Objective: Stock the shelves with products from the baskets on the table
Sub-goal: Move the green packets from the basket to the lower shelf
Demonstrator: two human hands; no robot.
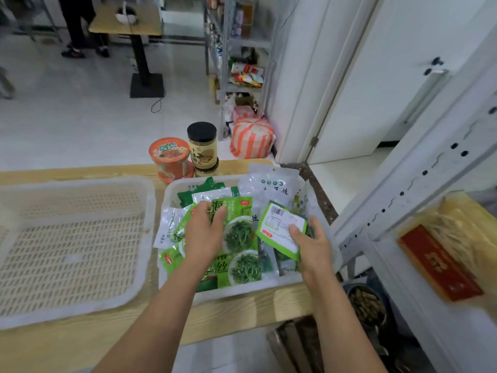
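A white plastic basket (242, 290) on the wooden table holds several green and clear seaweed packets. My left hand (204, 232) lies over a green seaweed packet (239, 232) in the middle of the basket, thumb at the packet's top edge and fingers curled on it. My right hand (313, 244) pinches a smaller green packet (279, 227) by its lower corner, tilted up with its barcode side showing. A second white basket (72, 249) to the left has nothing in it. The white metal shelf upright (419, 179) rises at the right.
An orange instant-noodle cup (170, 160) and a black-lidded jar (202, 145) stand at the table's far edge. A packet of noodles with a red label (441, 262) lies on the shelf at right. Another stocked shelf (242, 63) and a striped bag (251, 137) sit beyond.
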